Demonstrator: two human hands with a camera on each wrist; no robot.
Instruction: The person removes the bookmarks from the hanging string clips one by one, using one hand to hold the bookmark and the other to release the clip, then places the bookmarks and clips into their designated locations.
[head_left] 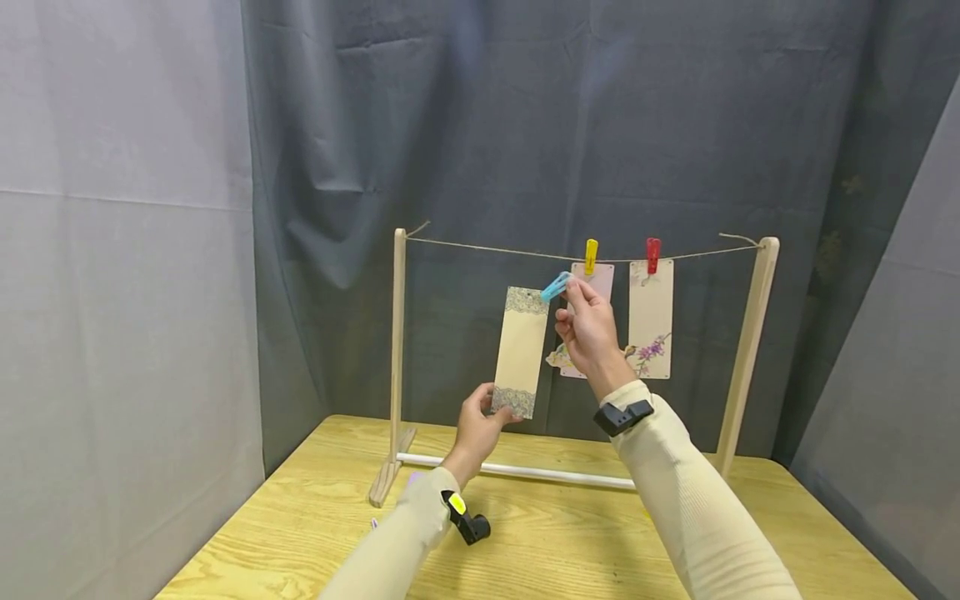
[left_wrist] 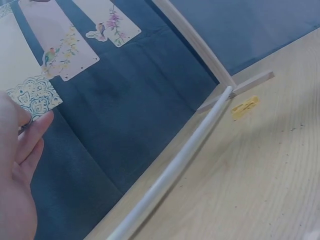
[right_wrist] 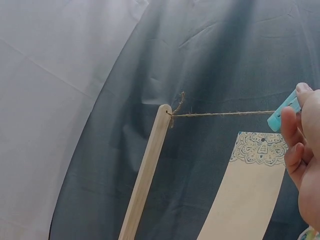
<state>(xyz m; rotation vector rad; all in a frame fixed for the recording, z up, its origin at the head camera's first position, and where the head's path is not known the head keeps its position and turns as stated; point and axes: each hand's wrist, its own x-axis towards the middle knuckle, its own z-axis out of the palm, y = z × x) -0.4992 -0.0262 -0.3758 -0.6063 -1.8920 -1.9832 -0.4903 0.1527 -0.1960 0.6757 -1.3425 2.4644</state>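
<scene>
left grip (head_left: 476, 429) – one card (head_left: 521, 350) | right grip (head_left: 591, 333) – one peg (head_left: 554, 287) | two hung cards (head_left: 649, 312)

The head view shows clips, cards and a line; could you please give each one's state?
Thin brown twine line: strung up, sagging slightly.
Light-blue plastic clip: pinched in the right hand.
Rectangular cream card with lace-patterned ends: held at its bottom by the left hand.
Yellow plastic clip: clamped on the line.
Red plastic clip: clamped on the line.
Pink rectangular card: hanging.
Cream purple-flowered rectangular card: hanging.
</scene>
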